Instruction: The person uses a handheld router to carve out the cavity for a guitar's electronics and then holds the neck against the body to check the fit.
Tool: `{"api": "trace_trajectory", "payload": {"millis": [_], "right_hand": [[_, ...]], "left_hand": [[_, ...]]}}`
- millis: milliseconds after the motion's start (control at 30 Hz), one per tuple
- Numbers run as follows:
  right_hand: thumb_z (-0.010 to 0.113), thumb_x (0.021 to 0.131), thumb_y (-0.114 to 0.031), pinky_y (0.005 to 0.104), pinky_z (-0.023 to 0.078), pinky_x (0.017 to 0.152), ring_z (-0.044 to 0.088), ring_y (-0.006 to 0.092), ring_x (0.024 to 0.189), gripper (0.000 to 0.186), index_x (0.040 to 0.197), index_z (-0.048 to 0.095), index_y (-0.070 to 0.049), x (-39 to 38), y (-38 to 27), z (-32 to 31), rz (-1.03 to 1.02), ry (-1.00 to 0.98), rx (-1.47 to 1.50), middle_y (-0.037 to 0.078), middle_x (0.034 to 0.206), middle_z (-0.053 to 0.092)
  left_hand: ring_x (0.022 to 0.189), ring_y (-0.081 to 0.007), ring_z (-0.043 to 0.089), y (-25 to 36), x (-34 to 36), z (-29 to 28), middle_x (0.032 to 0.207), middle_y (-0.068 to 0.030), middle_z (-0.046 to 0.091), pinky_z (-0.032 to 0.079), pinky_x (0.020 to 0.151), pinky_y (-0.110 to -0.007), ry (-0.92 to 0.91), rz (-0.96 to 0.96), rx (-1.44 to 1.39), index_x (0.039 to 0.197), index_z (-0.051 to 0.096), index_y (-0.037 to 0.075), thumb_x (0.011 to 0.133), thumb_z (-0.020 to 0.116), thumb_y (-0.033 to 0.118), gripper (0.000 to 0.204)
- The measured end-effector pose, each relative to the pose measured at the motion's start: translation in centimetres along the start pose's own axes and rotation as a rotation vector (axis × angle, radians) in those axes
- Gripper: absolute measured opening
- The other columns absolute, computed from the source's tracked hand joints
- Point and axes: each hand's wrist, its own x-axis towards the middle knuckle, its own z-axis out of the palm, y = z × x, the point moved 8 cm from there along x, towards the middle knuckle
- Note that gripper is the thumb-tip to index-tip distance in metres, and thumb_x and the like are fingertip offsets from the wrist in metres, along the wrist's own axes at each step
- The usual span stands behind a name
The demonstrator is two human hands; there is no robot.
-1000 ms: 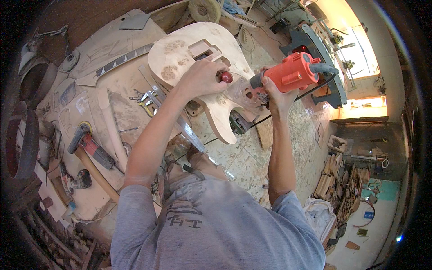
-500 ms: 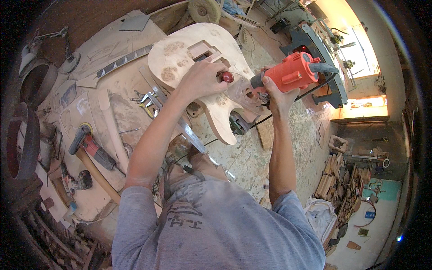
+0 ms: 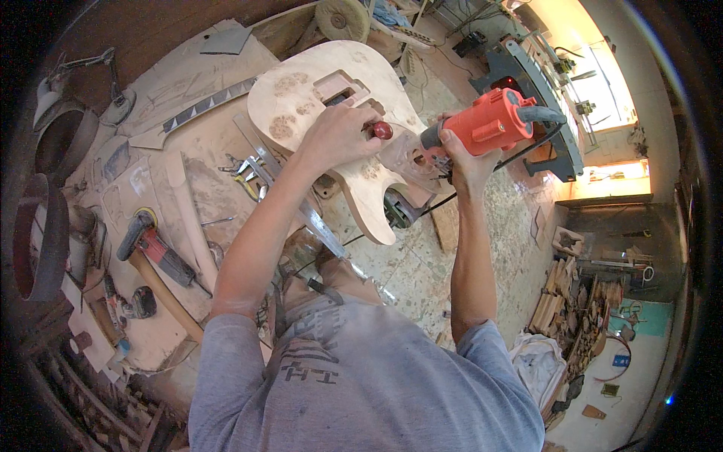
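Note:
A pale wooden guitar body [image 3: 279, 90] with brown burl patches and routed cavities lies at the table's edge in front of me. My right hand [image 3: 473, 160] is wrapped round the lower part of a red router [image 3: 493, 124], which is tilted over the right side of the body. The router's clear base plate [image 3: 403, 151] rests on the wood. My left hand [image 3: 335, 137] lies over the body, its fingers closed about the red ball knob [image 3: 382, 131] near that plate's left end. The router's bit is hard to make out.
A steel ruler [image 3: 322, 232], pliers [image 3: 247, 172], a guitar neck [image 3: 203, 104] and a red-and-black angle grinder [image 3: 162, 252] lie on the dusty table to the left. Sanding belts [image 3: 41, 237] stand at the far left. A black cable [image 3: 527, 151] runs by the router. Wood offcuts [image 3: 561, 301] are stacked at right.
Almost nothing differs. The guitar body and both hands sit very slightly lower in the picture, and both hands keep their hold.

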Motion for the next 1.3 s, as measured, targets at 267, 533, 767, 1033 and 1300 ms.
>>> {"api": "trace_trajectory", "payload": {"millis": [267, 533, 767, 1033, 1300], "right_hand": [[0.09, 0.078, -0.018, 0.0411, 0.06, 0.092, 0.074, 0.0258, 0.101, 0.077, 0.14, 0.048, 0.002, 0.1, 0.0, 0.0, -0.008, -0.002, 0.023, 0.015, 0.108, 0.074], [0.088, 0.079, -0.016, 0.0407, 0.059, 0.093, 0.073, 0.0252, 0.102, 0.075, 0.14, 0.048, 0.001, -0.3, 0.1, 0.1, 0.039, 0.021, 0.024, 0.014, 0.107, 0.073], [0.089, 0.079, -0.017, 0.0403, 0.059, 0.093, 0.073, 0.0239, 0.102, 0.073, 0.139, 0.05, 0.0, -0.6, 0.0, 0.3, 0.01, 0.006, -0.04, 0.013, 0.107, 0.074], [0.089, 0.08, -0.017, 0.0399, 0.059, 0.093, 0.073, 0.0238, 0.103, 0.072, 0.138, 0.051, 0.001, -1.1, -0.5, 0.8, 0.016, -0.002, -0.019, 0.013, 0.11, 0.074], [0.092, 0.075, -0.009, 0.0347, 0.059, 0.09, 0.069, 0.0163, 0.104, 0.075, 0.139, 0.055, -0.004, -1.7, -0.5, 1.1, 0.046, 0.028, 0.108, 0.006, 0.124, 0.067]], "left_hand": [[0.098, -0.0387, 0.071, 0.0, -0.1, -0.2, 0.093, -0.0207, 0.075, 0.058, 0.086, -0.047, 0.004, -0.03, -0.014, 0.095, 0.077, 0.004, 0.08, 0.075, 0.027, 0.028], [0.099, -0.0395, 0.071, -0.2, 0.0, 0.0, 0.094, -0.0212, 0.075, 0.058, 0.087, -0.048, -0.018, -0.044, 0.0, 0.098, 0.076, 0.004, 0.08, 0.075, 0.032, 0.034], [0.098, -0.0389, 0.071, 0.2, 0.1, -0.5, 0.09, -0.0207, 0.075, 0.057, 0.087, -0.046, -0.032, -0.063, -0.047, 0.097, 0.076, 0.003, 0.078, 0.077, 0.029, 0.032], [0.092, -0.0385, 0.072, 0.7, 0.0, -1.0, 0.09, -0.0222, 0.075, 0.057, 0.084, -0.044, -0.037, -0.074, -0.108, 0.097, 0.076, 0.0, 0.073, 0.078, 0.025, 0.035], [0.085, -0.0389, 0.073, 0.8, -0.1, -1.2, 0.088, -0.0234, 0.074, 0.058, 0.081, -0.044, -0.034, -0.056, -0.091, 0.1, 0.076, -0.001, 0.068, 0.076, 0.022, 0.039]]}}
